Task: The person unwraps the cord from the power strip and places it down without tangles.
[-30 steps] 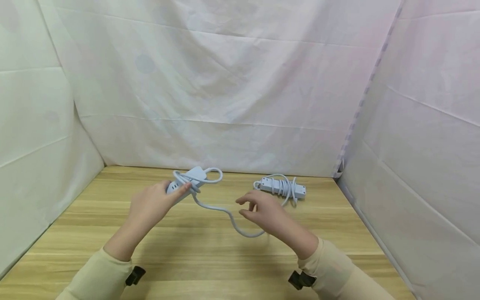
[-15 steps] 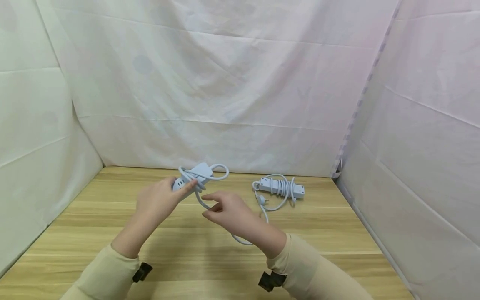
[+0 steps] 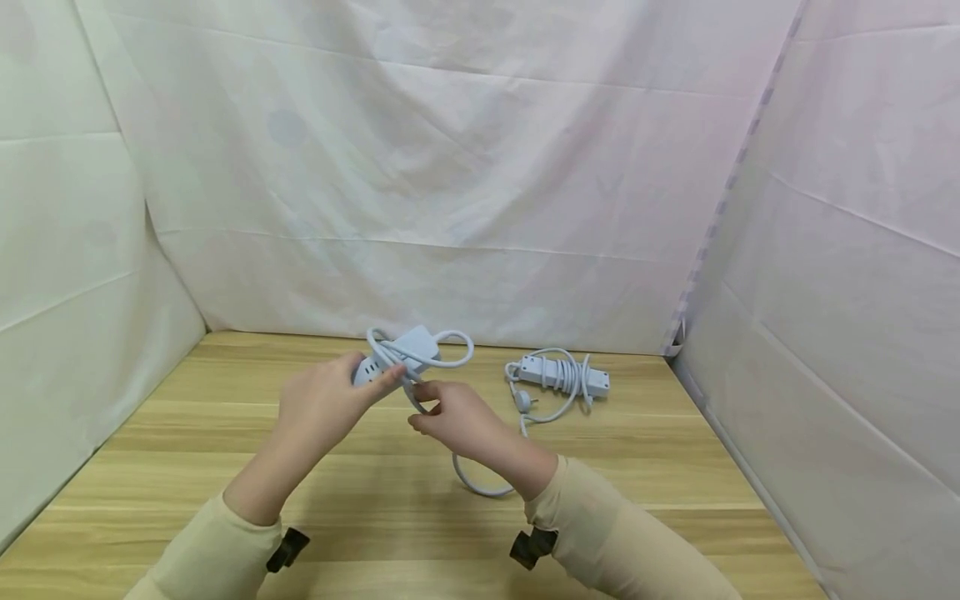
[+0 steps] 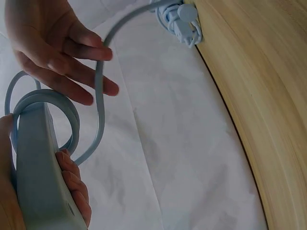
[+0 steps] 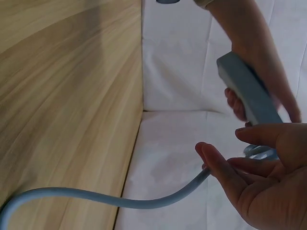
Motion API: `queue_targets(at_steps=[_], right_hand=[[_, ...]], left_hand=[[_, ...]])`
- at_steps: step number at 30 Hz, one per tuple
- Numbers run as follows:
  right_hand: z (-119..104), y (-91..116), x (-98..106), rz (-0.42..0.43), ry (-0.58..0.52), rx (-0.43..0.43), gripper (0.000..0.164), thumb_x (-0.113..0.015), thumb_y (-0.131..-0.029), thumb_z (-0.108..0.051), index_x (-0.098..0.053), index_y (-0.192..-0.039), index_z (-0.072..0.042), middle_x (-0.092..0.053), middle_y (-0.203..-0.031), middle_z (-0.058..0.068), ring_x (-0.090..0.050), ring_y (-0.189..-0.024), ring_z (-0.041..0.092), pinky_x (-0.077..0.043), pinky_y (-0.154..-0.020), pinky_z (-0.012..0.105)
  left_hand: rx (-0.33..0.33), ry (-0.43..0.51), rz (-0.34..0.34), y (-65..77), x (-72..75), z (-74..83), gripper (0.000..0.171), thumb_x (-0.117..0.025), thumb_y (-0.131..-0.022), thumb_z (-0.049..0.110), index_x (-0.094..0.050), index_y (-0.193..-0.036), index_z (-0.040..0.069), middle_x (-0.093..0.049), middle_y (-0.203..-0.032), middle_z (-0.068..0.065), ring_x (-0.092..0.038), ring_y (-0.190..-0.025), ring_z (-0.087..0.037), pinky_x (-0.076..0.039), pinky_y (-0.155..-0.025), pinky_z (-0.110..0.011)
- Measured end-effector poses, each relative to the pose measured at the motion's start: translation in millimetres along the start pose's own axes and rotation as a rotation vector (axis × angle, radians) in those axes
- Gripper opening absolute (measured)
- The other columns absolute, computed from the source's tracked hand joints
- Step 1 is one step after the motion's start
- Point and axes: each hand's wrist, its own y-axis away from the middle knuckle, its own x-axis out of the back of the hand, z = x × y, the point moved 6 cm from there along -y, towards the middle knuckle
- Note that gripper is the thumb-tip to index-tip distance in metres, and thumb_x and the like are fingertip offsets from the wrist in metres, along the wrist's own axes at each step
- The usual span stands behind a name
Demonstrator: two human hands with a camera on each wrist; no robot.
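My left hand (image 3: 318, 400) grips a white power strip (image 3: 422, 343), held tilted above the table. Cord is looped round the strip's body, and one loop sticks out past its far end. Close to the strip, my right hand (image 3: 461, 421) holds the cord (image 3: 480, 492) with loosely curled fingers. In the left wrist view the cord (image 4: 100, 96) crosses my right fingertips (image 4: 111, 88). From the right hand the cord (image 5: 139, 204) sags down towards the tabletop, and my right forearm hides part of it in the head view.
A second white power strip (image 3: 598, 382), wrapped in its own cord, lies at the back right of the wooden table (image 3: 187, 467). Beside it lies a round plug (image 3: 523, 402). White cloth (image 3: 450, 167) walls in the back and both sides.
My right hand has moved left, from near the second strip to beside the held one. The left hand and its strip have shifted slightly right. The plug has come into view.
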Motion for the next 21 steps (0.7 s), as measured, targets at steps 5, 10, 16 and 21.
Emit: queue_targets(at_steps=[5,10,16,21], right_hand=[[8,-7,4,0.025,-0.091,0.052,0.042,-0.066,-0.092,-0.007,-0.055,-0.133,-0.007,-0.063,-0.119,0.011,-0.068,-0.086,0.018,-0.054,-0.071,0.029],[14,-14,6,0.021,-0.126,0.032,0.034,-0.058,-0.097,-0.004,-0.056,-0.132,-0.005,-0.064,-0.112,0.014,-0.069,-0.084,0.023,-0.054,-0.073,0.031],[16,-16,12,0.0,-0.205,0.074,0.025,-0.05,-0.099,0.0,-0.06,-0.12,0.008,-0.067,-0.101,0.018,-0.068,-0.083,0.029,-0.055,-0.076,0.034],[15,-15,24,0.021,-0.223,0.138,0.03,-0.051,-0.096,0.004,-0.058,-0.125,0.009,-0.065,-0.107,0.021,-0.062,-0.094,0.029,-0.052,-0.077,0.034]], left_hand=[[-0.029,-0.004,0.016,3.8,0.7,5.0,0.073,-0.04,-0.082,0.082,-0.064,-0.099,0.015,-0.052,-0.064,0.001,-0.048,-0.055,-0.018,-0.032,-0.048,-0.035],[-0.095,-0.013,0.03,8.2,-0.6,9.2,0.064,-0.046,-0.083,0.079,-0.066,-0.095,0.019,-0.05,-0.06,0.005,-0.046,-0.054,-0.016,-0.032,-0.048,-0.034],[-0.18,-0.043,0.044,14.2,-3.3,10.2,0.054,-0.055,-0.084,0.071,-0.067,-0.092,0.02,-0.047,-0.057,0.008,-0.044,-0.054,-0.014,-0.032,-0.048,-0.032],[-0.221,-0.048,0.014,17.6,-6.6,9.6,0.049,-0.057,-0.083,0.07,-0.064,-0.087,0.022,-0.047,-0.057,0.01,-0.043,-0.052,-0.012,-0.032,-0.047,-0.032]])
